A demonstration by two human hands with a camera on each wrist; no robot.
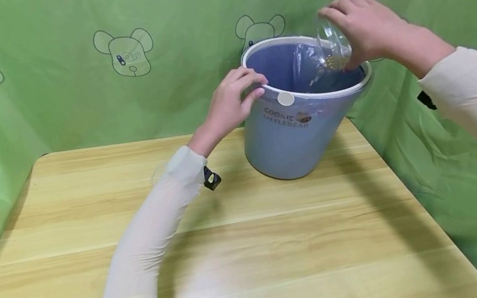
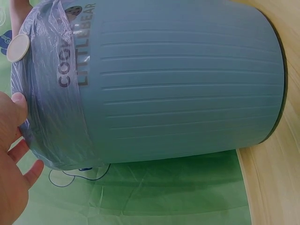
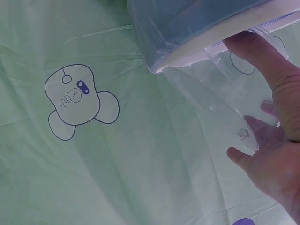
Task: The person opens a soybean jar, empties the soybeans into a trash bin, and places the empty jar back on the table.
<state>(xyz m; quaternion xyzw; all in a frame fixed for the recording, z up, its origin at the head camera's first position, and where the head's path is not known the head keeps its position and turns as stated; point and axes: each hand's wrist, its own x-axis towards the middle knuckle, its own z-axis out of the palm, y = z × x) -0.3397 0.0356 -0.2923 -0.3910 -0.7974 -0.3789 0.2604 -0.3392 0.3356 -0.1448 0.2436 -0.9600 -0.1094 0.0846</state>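
A blue trash bin (image 1: 283,146) with a white rim stands at the table's far right, lined with a thin clear plastic bag (image 2: 51,126) folded over its rim. My left hand (image 1: 229,98) grips the rim on its left side, thumb outside and fingers over the edge. Above the right part of the opening, my right hand (image 1: 365,28) holds a clear round container (image 1: 331,39), tipped on its side with its mouth toward the bin. Small yellowish grains (image 1: 331,62) show at its lower side. In the right wrist view the clear container (image 3: 211,108) overlaps the bin's rim.
The wooden table (image 1: 238,255) stretches toward me, and its right edge runs close beside the bin. A green curtain (image 1: 66,94) printed with bear heads hangs behind and along both sides. Small black devices (image 1: 211,178) sit at both wrists.
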